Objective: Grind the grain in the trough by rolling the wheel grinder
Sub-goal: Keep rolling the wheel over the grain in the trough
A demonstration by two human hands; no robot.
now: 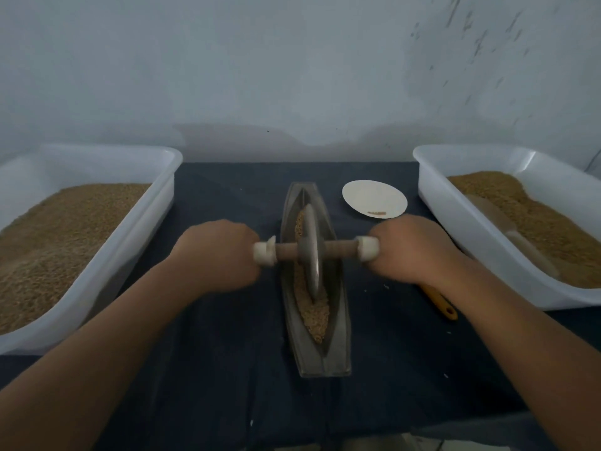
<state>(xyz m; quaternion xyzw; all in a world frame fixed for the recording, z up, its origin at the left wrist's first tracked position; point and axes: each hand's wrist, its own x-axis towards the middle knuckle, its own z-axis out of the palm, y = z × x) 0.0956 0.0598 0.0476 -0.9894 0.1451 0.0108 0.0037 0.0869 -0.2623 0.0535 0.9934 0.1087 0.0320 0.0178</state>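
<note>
the left hand [218, 252] is curling its fingers round the left end of the axle of the wheel grinder [311, 252], and the right hand [413, 249] is gripping the right end the same way. the disc is standing upright on its edge in the trough [338, 346], about midway along it. the grain [317, 317] is lying along the groove, mostly on the near side of the disc. the trough is sitting lengthwise on a dark cloth [227, 369]. a paper plate [374, 198] is lying just beyond the right hand, and a yellow handle [439, 302] is showing beside the right wrist. a left tub [130, 242] and a right tub [455, 229], both white, are holding more grain at the sides.
</note>
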